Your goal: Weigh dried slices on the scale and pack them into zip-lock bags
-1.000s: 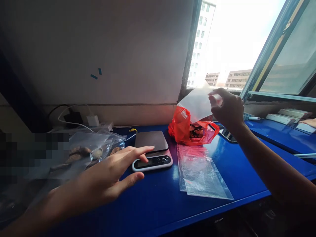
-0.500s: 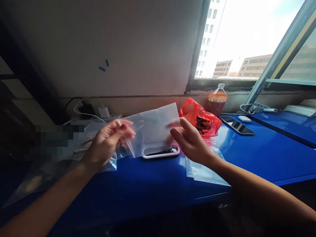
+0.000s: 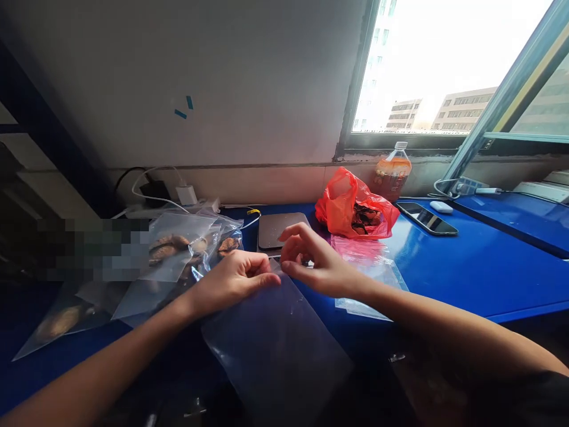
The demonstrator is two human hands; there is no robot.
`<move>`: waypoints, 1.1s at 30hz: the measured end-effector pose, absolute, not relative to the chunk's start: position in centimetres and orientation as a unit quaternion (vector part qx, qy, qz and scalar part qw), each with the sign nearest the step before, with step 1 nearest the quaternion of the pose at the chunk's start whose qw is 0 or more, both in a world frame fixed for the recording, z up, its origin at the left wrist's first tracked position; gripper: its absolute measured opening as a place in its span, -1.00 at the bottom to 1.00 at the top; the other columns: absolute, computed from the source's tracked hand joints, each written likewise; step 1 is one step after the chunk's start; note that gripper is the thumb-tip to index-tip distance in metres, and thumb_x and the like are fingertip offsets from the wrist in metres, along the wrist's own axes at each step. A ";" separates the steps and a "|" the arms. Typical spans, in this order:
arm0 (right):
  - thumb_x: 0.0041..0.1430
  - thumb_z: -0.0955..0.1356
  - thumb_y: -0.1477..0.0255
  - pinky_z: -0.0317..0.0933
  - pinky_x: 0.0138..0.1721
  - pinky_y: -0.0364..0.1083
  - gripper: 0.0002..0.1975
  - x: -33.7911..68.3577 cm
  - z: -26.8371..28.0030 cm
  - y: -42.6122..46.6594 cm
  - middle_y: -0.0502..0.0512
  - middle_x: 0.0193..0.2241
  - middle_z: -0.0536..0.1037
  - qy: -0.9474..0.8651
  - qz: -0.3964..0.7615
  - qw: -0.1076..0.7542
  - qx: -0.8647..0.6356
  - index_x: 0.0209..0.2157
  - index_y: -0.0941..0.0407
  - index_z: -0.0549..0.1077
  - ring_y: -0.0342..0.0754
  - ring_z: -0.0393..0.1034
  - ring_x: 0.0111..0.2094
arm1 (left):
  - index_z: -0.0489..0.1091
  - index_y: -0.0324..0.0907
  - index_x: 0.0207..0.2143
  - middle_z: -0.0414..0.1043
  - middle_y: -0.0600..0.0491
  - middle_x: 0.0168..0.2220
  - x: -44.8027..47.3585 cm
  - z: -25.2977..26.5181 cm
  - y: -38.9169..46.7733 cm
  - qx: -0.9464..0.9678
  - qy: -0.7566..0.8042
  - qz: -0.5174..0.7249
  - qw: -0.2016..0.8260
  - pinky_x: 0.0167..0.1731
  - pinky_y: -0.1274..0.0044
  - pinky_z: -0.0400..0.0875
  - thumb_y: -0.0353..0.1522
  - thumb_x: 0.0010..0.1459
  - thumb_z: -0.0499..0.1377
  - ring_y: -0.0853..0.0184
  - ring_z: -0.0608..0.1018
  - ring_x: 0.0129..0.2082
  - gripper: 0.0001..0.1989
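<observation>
A clear plastic bag point(image 3: 284, 350) hangs from my two hands over the front of the blue desk, its upper edge between them. My left hand point(image 3: 240, 276) is closed, thumb and fingers pinching that edge. My right hand point(image 3: 317, 264) meets it there, thumb and a curled finger at the bag's edge, the index finger arched above. To the left lie clear bags point(image 3: 182, 225) with brown dried slices point(image 3: 169, 249) inside. Right of my right hand is a stack of flat clear bags point(image 3: 373, 290), partly under a red plastic bag point(image 3: 351, 204) holding dark dried pieces point(image 3: 367, 218).
A grey flat device point(image 3: 273, 228) lies behind my hands. Further right are a phone point(image 3: 427, 218), a white earbud case point(image 3: 441, 207) and a bottle of amber drink point(image 3: 393, 172). Chargers point(image 3: 186, 194) and cables sit by the wall. The blue desk point(image 3: 484, 267) extends right toward the window.
The plastic bag has swung from standing upright between my hands to hanging below them. My hands have drawn together, and the grey device behind has come into view.
</observation>
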State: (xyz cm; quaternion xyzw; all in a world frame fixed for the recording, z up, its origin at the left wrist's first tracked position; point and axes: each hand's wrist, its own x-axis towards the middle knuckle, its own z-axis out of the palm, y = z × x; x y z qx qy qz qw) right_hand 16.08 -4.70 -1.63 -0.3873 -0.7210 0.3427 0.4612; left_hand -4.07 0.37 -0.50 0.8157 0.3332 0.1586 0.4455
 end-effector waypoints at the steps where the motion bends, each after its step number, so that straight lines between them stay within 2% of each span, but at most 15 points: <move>1: 0.10 0.35 0.47 0.21 -0.40 -0.16 -0.71 15.6 -1.9 -4.9 -0.07 -0.39 0.42 -0.731 0.345 0.450 -0.379 -0.14 0.04 0.21 -0.18 0.31 -0.40 | 0.23 -0.20 -0.55 0.15 0.19 -0.61 -3.9 -0.6 0.2 0.823 0.328 0.152 0.438 -0.64 0.65 0.04 -0.03 0.06 0.24 0.48 0.17 -0.60 -0.55; 5: 0.05 0.29 0.57 0.19 -0.41 -0.16 -0.73 14.7 -2.3 -5.3 -0.08 -0.42 0.38 -0.751 0.332 0.440 -0.364 -0.20 0.05 0.22 -0.17 0.29 -0.41 | 0.33 -0.21 -0.54 0.22 0.17 -0.61 -4.0 -0.7 0.1 0.857 0.306 0.146 0.388 -0.60 0.63 0.10 -0.11 0.08 0.22 0.46 0.22 -0.58 -0.64; 9: 0.02 0.28 0.57 0.13 -0.44 -0.16 -0.80 15.7 -2.0 -4.5 -0.09 -0.45 0.31 -0.739 0.289 0.475 -0.380 -0.30 0.06 0.23 -0.19 0.22 -0.45 | 0.47 -0.20 -0.40 0.36 0.13 -0.53 -4.6 -0.2 0.7 0.860 0.308 0.152 0.379 -0.55 0.62 0.17 -0.09 0.14 0.17 0.42 0.32 -0.54 -0.65; 12: 0.02 0.30 0.53 0.08 -0.47 -0.15 -0.86 17.1 -1.6 -3.5 -0.08 -0.48 0.27 -0.694 0.234 0.536 -0.419 -0.37 0.07 0.23 -0.20 0.16 -0.48 | 0.44 -0.19 -0.42 0.34 0.14 -0.57 -5.1 0.3 1.3 0.832 0.343 0.182 0.396 -0.53 0.61 0.21 -0.11 0.15 0.15 0.42 0.35 -0.57 -0.67; 16: 0.05 0.30 0.46 0.14 -0.44 -0.14 -0.88 18.5 -1.5 -2.6 -0.05 -0.45 0.29 -0.661 0.209 0.573 -0.437 -0.37 0.06 0.22 -0.20 0.19 -0.46 | 0.37 -0.18 -0.49 0.33 0.14 -0.58 -5.8 0.8 2.0 0.801 0.361 0.229 0.420 -0.53 0.60 0.26 -0.16 0.10 0.17 0.42 0.36 -0.59 -0.72; 18: 0.06 0.29 0.48 0.18 -0.41 -0.13 -0.88 18.6 -1.7 -2.5 -0.05 -0.45 0.32 -0.679 0.181 0.554 -0.446 -0.34 0.05 0.22 -0.18 0.23 -0.45 | 0.35 -0.18 -0.51 0.33 0.14 -0.58 -6.0 0.8 2.1 0.806 0.364 0.235 0.404 -0.52 0.59 0.27 -0.17 0.09 0.17 0.42 0.37 -0.58 -0.72; 20: 0.07 0.27 0.52 0.21 -0.37 -0.10 -0.84 18.5 -1.9 -2.7 -0.01 -0.41 0.37 -0.707 0.107 0.514 -0.474 -0.27 0.06 0.25 -0.14 0.28 -0.41 | 0.34 -0.18 -0.51 0.31 0.15 -0.60 -5.9 0.7 2.0 0.826 0.371 0.231 0.357 -0.54 0.59 0.23 -0.18 0.11 0.15 0.41 0.35 -0.58 -0.73; 23: 0.10 0.26 0.56 0.26 -0.22 0.00 -0.69 17.8 -2.3 -3.3 0.18 -0.19 0.45 -0.752 -0.022 0.430 -0.499 -0.09 0.10 0.28 0.00 0.36 -0.21 | 0.40 -0.17 -0.48 0.34 0.14 -0.58 -5.5 0.3 1.3 0.875 0.368 0.218 0.229 -0.53 0.57 0.19 -0.23 0.16 0.12 0.40 0.36 -0.56 -0.75; 25: 0.14 0.27 0.56 0.24 -0.11 0.07 -0.65 17.2 -2.4 -3.9 0.27 -0.08 0.45 -0.793 -0.063 0.371 -0.479 -0.01 0.13 0.28 0.09 0.34 -0.08 | 0.45 -0.18 -0.44 0.43 0.11 -0.53 -5.0 -0.1 0.6 0.904 0.339 0.209 0.158 -0.47 0.55 0.24 -0.26 0.20 0.10 0.37 0.41 -0.52 -0.76; 29: 0.15 0.27 0.60 0.23 -0.13 0.05 -0.69 15.7 -2.8 -4.9 0.16 -0.19 0.53 -0.854 -0.042 0.295 -0.426 -0.05 0.12 0.31 0.06 0.38 -0.15 | 0.46 -0.19 -0.41 0.52 0.08 -0.45 -4.5 -0.7 -0.2 0.921 0.288 0.234 0.119 -0.39 0.53 0.31 -0.27 0.25 0.06 0.35 0.50 -0.47 -0.73; 33: 0.17 0.27 0.60 0.25 -0.20 0.00 -0.72 15.1 -3.2 -5.0 0.16 -0.21 0.55 -0.839 0.006 0.331 -0.432 -0.07 0.13 0.31 0.03 0.43 -0.22 | 0.48 -0.19 -0.38 0.51 0.11 -0.48 -4.7 -1.0 -0.1 0.916 0.286 0.253 0.121 -0.43 0.55 0.32 -0.21 0.26 0.11 0.37 0.51 -0.50 -0.72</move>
